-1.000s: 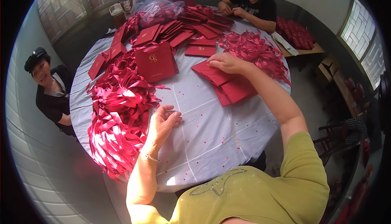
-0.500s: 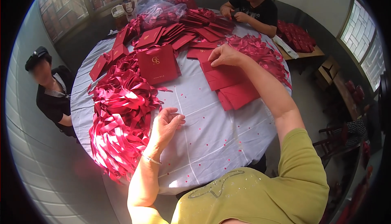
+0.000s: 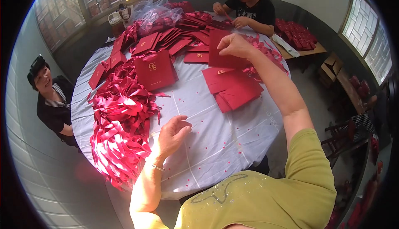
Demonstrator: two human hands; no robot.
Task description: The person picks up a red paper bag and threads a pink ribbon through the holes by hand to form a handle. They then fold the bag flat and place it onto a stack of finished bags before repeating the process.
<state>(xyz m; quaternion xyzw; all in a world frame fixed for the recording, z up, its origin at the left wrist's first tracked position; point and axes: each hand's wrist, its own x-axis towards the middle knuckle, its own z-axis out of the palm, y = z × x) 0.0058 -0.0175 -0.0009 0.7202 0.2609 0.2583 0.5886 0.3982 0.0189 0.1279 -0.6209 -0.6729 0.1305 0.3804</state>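
My right hand (image 3: 236,47) is closed in a pinch on a flat red paper bag (image 3: 215,56), which is raised above a small stack of red paper bags (image 3: 239,91) on the right half of the table. Part of the held bag lies behind my fingers. My left hand (image 3: 172,135) rests low over the near part of the cloth, fingers loosely apart with nothing in them. Just left of it spreads a big heap of shiny red ribbons (image 3: 120,129). A red paper bag with gold print (image 3: 156,71) stands beyond that hand.
More red bags (image 3: 166,39) pile up at the far side, beside clear plastic wrap (image 3: 156,14). The round table wears a pale cloth (image 3: 199,154) dotted with red bits. One co-worker (image 3: 54,100) is at the left, another (image 3: 251,12) at the far right. Cardboard box (image 3: 331,66) beyond.
My right hand has lifted a red paper bag off the stack, so it now stands upright. My left hand has shifted slightly downward. The far co-worker's hands have moved apart.
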